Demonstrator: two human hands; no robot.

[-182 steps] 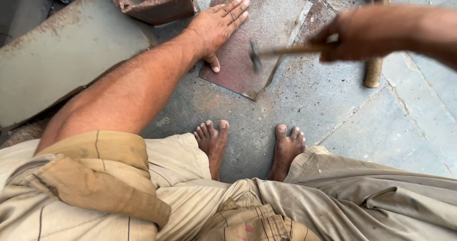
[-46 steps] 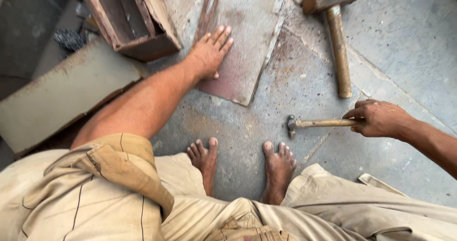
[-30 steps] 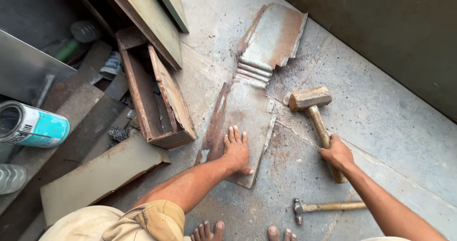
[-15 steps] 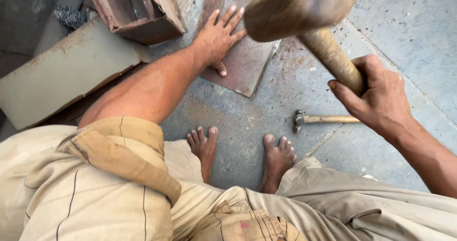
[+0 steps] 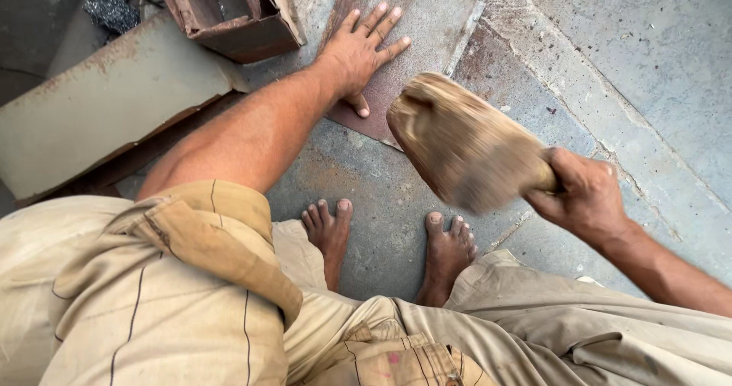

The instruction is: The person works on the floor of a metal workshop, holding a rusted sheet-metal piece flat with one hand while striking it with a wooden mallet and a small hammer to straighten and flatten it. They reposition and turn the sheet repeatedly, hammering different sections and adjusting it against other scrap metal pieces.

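Note:
My left hand point(image 5: 364, 50) lies flat with fingers spread on a rusty metal sheet point(image 5: 427, 27) that rests on the concrete floor. My right hand point(image 5: 583, 195) is closed on the handle of a big wooden mallet point(image 5: 461, 146). The mallet's head is blurred with motion and hangs above the sheet's near edge, just in front of my bare feet point(image 5: 389, 233). The handle is mostly hidden by the fingers.
A rusty open metal box point(image 5: 229, 12) stands at the top left. A flat grey-green slab point(image 5: 99, 111) lies on the left beside it. A raised seam point(image 5: 579, 111) crosses the concrete floor on the right. My beige trousers fill the lower frame.
My right hand put down the small hammer, took the big wooden mallet, raised it, and is now swinging it down toward the sheet. My left hand has stayed on the sheet.

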